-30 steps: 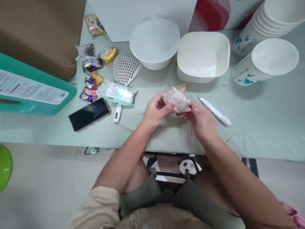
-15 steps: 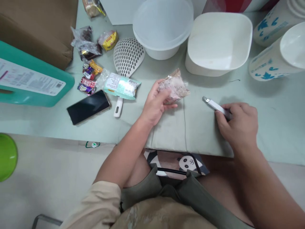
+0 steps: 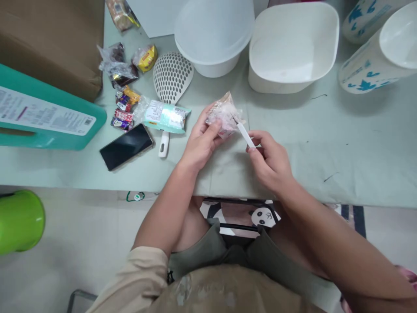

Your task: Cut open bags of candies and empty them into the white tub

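My left hand (image 3: 204, 141) is closed on a small clear plastic packet (image 3: 226, 114) with pinkish-white contents, holding it just above the table. Between the thumb and fingers of my right hand (image 3: 272, 158) is a white utility knife (image 3: 246, 134). Its tip meets the right side of the packet; how far the blade goes in cannot be made out. Left of my left hand, a pale green snack packet (image 3: 166, 116) lies across the white handle of a perforated skimmer (image 3: 172, 77).
A black phone (image 3: 126, 147), small wrapped sweets (image 3: 123, 114) and a teal jug (image 3: 81, 141) are at left. Behind my hands stand a round lidded tub (image 3: 215, 32) and a white square container (image 3: 293, 48). Paper cups (image 3: 365, 71) lean at far right. A green bin (image 3: 22, 221) stands below.
My right hand has moved left with the utility knife, bringing its tip from the open table to the packet. My left hand and the packet have shifted slightly left.
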Tool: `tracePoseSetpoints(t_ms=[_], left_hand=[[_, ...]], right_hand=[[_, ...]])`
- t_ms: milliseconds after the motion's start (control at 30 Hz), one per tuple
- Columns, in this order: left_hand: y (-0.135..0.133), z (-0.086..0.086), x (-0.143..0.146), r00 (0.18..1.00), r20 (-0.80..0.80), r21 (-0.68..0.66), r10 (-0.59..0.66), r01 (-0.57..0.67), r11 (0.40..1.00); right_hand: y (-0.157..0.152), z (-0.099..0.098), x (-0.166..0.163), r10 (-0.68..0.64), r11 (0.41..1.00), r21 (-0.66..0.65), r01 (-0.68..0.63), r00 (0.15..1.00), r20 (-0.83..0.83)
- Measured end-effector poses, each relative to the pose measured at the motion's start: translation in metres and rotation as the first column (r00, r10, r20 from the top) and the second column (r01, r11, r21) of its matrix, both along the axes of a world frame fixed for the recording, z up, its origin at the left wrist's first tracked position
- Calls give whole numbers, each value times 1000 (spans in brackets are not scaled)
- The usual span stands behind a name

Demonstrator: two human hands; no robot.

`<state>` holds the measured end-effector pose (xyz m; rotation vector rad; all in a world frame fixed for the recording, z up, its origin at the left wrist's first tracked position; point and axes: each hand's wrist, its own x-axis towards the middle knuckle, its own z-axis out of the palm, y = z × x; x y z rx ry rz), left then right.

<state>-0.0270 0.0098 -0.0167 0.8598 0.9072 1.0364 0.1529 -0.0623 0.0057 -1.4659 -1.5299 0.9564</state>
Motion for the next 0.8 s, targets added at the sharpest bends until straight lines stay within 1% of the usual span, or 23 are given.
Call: tracePoseSetpoints(t_ms=[133, 200, 333, 433, 533, 633, 733, 800], left_hand=[[0, -2, 2, 996, -88, 57, -9, 14, 998], [0, -2, 5, 994, -108, 85, -4, 14, 996], [-2, -2, 9, 992, -125, 115, 2, 12, 993], [-2, -2, 11, 993, -117, 110, 17, -4, 994], [0, -1, 13, 992, -116, 150, 48, -31, 988], [2, -1, 16, 992, -107, 181, 70, -50, 982], [3, 0, 17, 994, -93, 192, 63, -44, 980], [3, 0, 18, 991, -112, 199, 78, -55, 979]], right_hand=[[-3, -9, 6, -54, 996, -69, 51, 998, -42], [-3, -12, 4, -79, 995, -68, 74, 994, -72], [-1, -16, -3, -85, 996, -31, 82, 989, -121], [0, -19, -5, -83, 994, -80, 68, 976, -201], [-2, -19, -5, -100, 991, -109, 74, 961, -259], [-5, -17, -6, -107, 990, -114, 80, 959, -264], [-5, -16, -8, -96, 992, -98, 76, 970, -225], [-5, -17, -9, -98, 992, -94, 80, 974, -206]])
